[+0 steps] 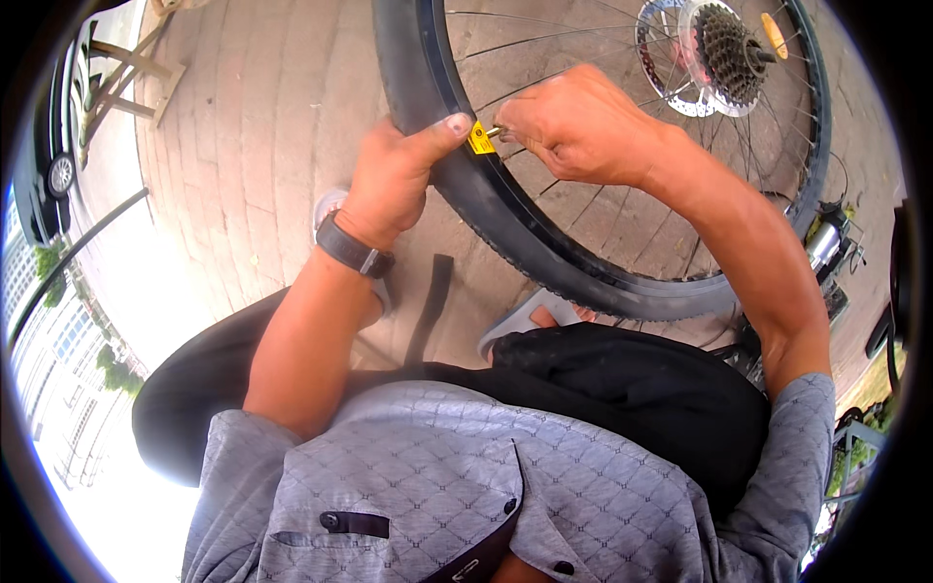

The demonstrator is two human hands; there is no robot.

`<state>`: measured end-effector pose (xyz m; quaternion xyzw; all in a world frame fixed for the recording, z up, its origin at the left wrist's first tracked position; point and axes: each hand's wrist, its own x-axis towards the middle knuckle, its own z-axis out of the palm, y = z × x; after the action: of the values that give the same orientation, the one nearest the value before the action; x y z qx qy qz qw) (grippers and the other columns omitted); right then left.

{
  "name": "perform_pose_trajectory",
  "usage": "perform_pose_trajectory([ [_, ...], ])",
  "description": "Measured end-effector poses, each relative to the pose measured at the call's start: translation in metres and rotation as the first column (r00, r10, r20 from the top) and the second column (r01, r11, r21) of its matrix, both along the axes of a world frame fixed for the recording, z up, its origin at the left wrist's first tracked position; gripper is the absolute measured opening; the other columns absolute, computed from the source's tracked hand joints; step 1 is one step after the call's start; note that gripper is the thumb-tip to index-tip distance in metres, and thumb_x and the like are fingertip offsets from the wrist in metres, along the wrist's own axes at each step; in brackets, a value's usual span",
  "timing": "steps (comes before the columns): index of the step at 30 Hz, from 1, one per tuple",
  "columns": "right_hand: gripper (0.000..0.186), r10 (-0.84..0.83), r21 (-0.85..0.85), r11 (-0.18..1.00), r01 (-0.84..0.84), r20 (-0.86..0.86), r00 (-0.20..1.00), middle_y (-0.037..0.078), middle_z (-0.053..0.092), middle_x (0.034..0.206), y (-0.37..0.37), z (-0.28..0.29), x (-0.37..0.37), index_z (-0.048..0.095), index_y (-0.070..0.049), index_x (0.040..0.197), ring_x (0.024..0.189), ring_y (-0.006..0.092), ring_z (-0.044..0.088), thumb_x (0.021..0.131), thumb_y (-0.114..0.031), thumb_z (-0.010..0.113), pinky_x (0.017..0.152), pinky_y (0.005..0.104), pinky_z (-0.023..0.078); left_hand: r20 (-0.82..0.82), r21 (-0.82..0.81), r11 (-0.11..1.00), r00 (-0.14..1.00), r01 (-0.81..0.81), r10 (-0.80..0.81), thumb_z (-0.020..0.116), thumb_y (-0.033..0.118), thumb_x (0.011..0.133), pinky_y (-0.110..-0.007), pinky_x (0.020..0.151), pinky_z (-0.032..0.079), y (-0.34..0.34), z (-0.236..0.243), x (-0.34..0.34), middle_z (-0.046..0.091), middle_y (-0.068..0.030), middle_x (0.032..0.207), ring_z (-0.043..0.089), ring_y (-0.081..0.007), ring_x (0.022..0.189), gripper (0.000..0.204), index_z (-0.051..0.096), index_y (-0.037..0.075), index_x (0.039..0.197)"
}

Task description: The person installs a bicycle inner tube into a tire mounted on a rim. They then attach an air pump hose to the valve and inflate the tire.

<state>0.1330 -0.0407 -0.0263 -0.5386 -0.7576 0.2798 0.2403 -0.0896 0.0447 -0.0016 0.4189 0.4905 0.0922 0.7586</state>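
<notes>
Evidently the slim brass-coloured valve stem point(495, 131) is jutting rightward from the black rim point(449, 78), its long axis running roughly left to right; the right hand point(593, 126), the nearer, is pinching its end in curled fingers; the left hand point(394, 180) is gripping the tyre point(403, 58), thumb pressing near a yellow label point(480, 139), other fingers hiding underneath; the stem is looking short and shiny.
</notes>
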Motion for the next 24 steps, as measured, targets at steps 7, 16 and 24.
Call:
perform_pose_trajectory([
  [7,0.006,-0.053,0.105,0.993,0.048,0.04,0.998,0.018,0.067,0.072,-0.006,-0.031,0.051,0.067,-0.006,0.08,0.071,0.0424,0.064,0.078,-0.009,0.062,0.064,0.0521,0.051,-0.029,-0.028,1.0,1.0,0.004,-0.004,0.08,0.02,0.09,-0.031,0.081,0.058,0.005,-0.011,-0.001,0.07,-0.0097,0.105,0.069,-0.018,0.089,0.044,0.063,-0.007,0.119],
  [16,0.011,-0.029,0.078,0.997,0.016,0.16,0.987,0.017,0.071,0.08,-0.009,0.02,0.003,0.068,-0.001,0.088,0.079,0.0376,0.071,0.084,-0.011,0.066,0.068,0.0478,0.055,-0.012,-0.048,0.999,1.0,-0.015,0.014,0.076,0.018,0.093,-0.029,0.077,0.056,-0.004,-0.009,-0.004,0.069,-0.0077,0.103,0.067,-0.0155,0.088,0.034,0.063,-0.003,0.117],
  [24,0.009,0.111,0.039,0.992,-0.122,0.214,0.971,0.012,0.067,0.078,-0.004,0.009,-0.01,0.061,-0.003,0.089,0.079,0.0354,0.069,0.081,-0.006,0.065,0.066,0.0469,0.052,0.02,-0.029,1.0,1.0,-0.007,0.008,0.075,0.016,0.094,-0.029,0.078,0.055,-0.01,-0.002,-0.003,0.07,-0.007,0.103,0.067,-0.0145,0.088,0.031,0.065,-0.004,0.115],
])
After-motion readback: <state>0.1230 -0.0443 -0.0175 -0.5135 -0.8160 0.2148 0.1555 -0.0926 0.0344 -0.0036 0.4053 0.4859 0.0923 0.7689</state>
